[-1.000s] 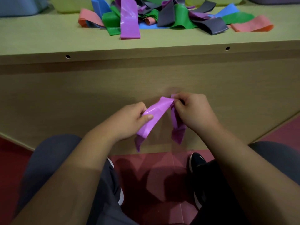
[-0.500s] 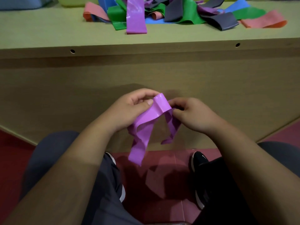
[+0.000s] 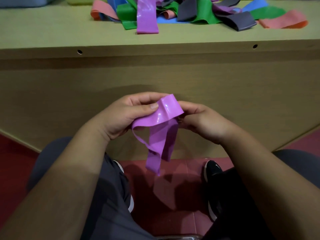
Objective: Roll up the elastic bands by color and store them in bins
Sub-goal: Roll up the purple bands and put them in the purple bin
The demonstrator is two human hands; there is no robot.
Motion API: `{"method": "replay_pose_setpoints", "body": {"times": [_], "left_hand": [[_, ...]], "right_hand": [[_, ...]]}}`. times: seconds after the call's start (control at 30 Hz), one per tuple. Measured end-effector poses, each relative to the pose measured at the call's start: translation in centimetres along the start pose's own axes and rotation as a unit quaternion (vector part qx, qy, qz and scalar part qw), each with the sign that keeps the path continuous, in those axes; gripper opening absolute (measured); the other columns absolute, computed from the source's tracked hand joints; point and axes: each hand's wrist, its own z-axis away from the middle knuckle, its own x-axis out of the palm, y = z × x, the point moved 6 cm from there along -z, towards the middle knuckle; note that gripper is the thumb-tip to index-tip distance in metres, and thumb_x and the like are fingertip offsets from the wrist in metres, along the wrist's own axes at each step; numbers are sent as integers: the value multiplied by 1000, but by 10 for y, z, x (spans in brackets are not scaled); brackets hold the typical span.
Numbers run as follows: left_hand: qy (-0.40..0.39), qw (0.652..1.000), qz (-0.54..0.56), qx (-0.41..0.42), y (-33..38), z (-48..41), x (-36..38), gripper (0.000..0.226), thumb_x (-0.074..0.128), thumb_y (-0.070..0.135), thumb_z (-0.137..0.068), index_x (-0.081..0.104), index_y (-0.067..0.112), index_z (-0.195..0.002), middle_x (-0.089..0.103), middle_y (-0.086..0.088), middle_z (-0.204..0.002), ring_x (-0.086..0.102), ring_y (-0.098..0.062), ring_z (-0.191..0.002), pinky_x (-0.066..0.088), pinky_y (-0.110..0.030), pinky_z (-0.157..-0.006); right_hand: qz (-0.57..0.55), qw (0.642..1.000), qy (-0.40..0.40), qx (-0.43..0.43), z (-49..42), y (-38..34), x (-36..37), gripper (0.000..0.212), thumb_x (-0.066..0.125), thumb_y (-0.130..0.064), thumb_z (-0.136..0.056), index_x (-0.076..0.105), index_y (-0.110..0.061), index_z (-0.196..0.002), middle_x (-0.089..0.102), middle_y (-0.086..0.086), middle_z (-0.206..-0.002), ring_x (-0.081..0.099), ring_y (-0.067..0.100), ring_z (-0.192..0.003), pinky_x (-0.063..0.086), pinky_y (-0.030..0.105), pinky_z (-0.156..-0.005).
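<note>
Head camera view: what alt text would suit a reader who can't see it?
A person's left hand and right hand pinch the folded top of a purple elastic band; the rest hangs down. Beyond, a pile of coloured bands lies on a wooden table.

The fingertips of my right hand (image 3: pixel 204 123) vanish behind the fold of the purple band (image 3: pixel 161 135) where they hold it, and my left hand (image 3: pixel 121 116) covers the strip's end at nine o'clock of that fold. At twelve o'clock the top edge cuts the pile of bands (image 3: pixel 190 13). At eleven o'clock only slivers of a blue-grey bin (image 3: pixel 26 1) and a yellow-green bin (image 3: pixel 78 0) show. At five o'clock my dark trouser leg (image 3: pixel 233 196) hides part of the black shoe (image 3: pixel 212 170).
</note>
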Motion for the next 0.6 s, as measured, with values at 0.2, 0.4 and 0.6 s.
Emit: {"method": "replay_pose_setpoints", "body": {"times": [0.2,0.4,0.6], "left_hand": [[-3,1000,-9,-14,-1,4,-9,30,63,8,-96,79,17,-121,77,-10,-119,72,-15,-102,58,-24,-88],[32,997,-58,-39,2,4,-14,35,42,-7,-98,73,-8,-115,72,-6,-70,62,-8,-58,48,-15,-56],[5,995,-92,-39,-2,1,-6,37,41,-12,-96,71,-8,-118,78,0,-82,68,-3,-70,50,-13,-68]], "right_hand": [[-13,1000,20,14,-4,6,0,27,53,-6,-110,73,-9,-127,75,18,-115,66,20,-105,55,40,-106],[107,992,52,54,-8,15,-11,41,47,-3,-91,84,-17,-103,80,-5,-115,71,23,-102,53,43,-98],[126,990,47,38,-5,13,-8,30,61,-14,-106,79,-29,-125,76,-12,-127,68,11,-119,51,42,-111]]}}
